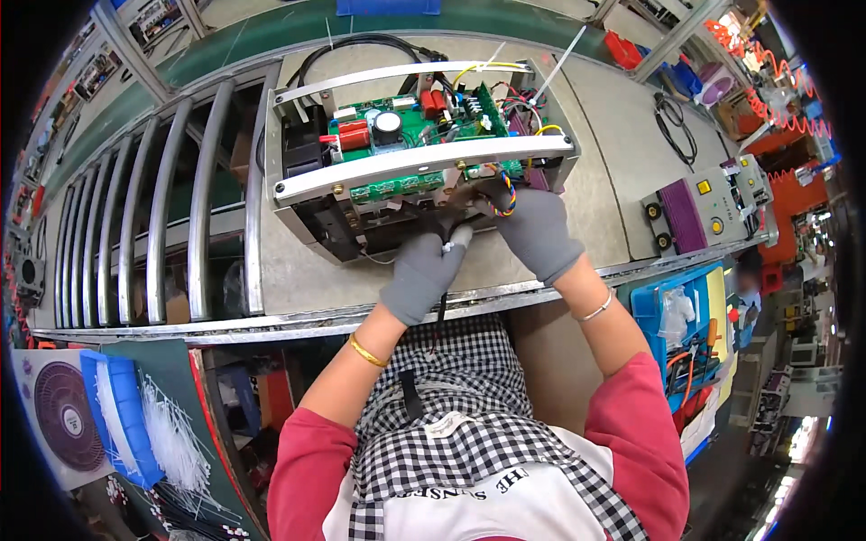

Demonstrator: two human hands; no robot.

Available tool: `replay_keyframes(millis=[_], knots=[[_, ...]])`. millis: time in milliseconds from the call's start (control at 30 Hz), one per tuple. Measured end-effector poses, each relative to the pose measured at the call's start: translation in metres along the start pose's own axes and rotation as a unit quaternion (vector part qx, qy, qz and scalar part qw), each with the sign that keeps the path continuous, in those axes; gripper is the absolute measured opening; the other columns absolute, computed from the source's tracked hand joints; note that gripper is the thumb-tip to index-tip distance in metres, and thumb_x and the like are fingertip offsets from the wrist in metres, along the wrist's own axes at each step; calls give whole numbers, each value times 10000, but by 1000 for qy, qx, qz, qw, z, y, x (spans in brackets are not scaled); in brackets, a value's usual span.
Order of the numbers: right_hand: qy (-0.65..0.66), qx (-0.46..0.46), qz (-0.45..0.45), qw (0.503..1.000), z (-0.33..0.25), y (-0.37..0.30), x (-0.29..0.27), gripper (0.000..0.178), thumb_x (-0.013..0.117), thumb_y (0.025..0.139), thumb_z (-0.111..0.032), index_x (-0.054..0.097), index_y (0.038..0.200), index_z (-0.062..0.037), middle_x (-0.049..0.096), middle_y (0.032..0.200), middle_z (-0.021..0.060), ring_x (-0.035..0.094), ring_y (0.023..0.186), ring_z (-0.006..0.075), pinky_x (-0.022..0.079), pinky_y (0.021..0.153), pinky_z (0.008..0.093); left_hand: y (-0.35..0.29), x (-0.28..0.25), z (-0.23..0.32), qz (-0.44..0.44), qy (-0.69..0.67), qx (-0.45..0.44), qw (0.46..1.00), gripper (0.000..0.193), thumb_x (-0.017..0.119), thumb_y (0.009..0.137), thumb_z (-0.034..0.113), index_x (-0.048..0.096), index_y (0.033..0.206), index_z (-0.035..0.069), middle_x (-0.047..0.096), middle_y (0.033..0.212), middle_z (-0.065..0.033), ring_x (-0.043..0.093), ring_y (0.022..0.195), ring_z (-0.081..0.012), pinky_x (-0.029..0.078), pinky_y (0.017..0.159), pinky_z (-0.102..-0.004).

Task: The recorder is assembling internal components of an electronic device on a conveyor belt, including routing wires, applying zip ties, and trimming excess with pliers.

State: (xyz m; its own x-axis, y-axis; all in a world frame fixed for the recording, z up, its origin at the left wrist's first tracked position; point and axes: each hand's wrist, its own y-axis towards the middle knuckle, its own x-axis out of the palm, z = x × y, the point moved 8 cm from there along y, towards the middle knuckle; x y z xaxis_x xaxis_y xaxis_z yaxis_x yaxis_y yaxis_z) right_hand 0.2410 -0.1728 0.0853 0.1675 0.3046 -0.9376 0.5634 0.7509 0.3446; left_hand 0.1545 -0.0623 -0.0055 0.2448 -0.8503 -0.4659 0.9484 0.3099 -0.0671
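Observation:
An open metal chassis (pixel 428 162) with a green circuit board (pixel 428 127) inside stands on the bench in front of me. My left hand (pixel 426 273), in a grey glove, is closed at its near side, pinching a thin black cable (pixel 441 311) that hangs down over the bench edge. A small white piece (pixel 447 247) shows at those fingertips. My right hand (pixel 534 233), gloved too, reaches with bent fingers to the chassis's near side. Twisted coloured wires (pixel 510 194) loop by its fingers. What the right fingertips grip is hidden in shadow.
Metal rollers (pixel 162 212) adjoin the bench on the left. At the right stand a purple-sided unit (pixel 695 209) and, lower, a blue tray (pixel 645 307) with tools. White cable ties (pixel 171 428), a blue bin (pixel 122 419) and a fan (pixel 68 417) are at lower left.

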Motion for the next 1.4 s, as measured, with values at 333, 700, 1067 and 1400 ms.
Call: replay_keyframes(millis=[333, 700, 1067, 1400], knots=[[48, -5, 2, 999, -1, 4, -6, 86, 670, 801, -164, 712, 810, -90, 663, 722, 149, 663, 667, 348, 514, 572, 449, -10, -14, 37, 104, -14, 181, 978, 442, 532, 971, 328, 562, 1370, 141, 653, 1040, -271, 661, 839, -424, 538, 722, -492], [49, 46, -26, 997, 0, -4, -5, 151, 660, 853, -234, 694, 825, -89, 670, 769, 147, 671, 735, 351, 522, 623, 457, -15, -7, 17, 29, 70, 67, 995, 405, 538, 976, 415, 694, 966, 42, 618, 679, -228, 634, 694, -415, 502, 640, -488], [353, 5, 57, 934, -52, -54, -101, 183, 654, 897, -121, 675, 1040, -9, 694, 957, 137, 683, 855, 248, 529, 750, 329, -72, 16, 84, -96, -18, 152, 984, 369, 582, 959, 347, 563, 1176, 49, 662, 867, -234, 653, 835, -424, 513, 722, -487], [485, 209, 117, 841, 16, -75, -138, 284, 453, 1039, -162, 604, 1205, 11, 517, 810, 2, 540, 716, 104, 467, 682, 252, -31, -25, 68, 98, -25, 148, 984, 445, 595, 969, 315, 530, 1351, 97, 679, 844, -145, 669, 774, -355, 523, 679, -421]])
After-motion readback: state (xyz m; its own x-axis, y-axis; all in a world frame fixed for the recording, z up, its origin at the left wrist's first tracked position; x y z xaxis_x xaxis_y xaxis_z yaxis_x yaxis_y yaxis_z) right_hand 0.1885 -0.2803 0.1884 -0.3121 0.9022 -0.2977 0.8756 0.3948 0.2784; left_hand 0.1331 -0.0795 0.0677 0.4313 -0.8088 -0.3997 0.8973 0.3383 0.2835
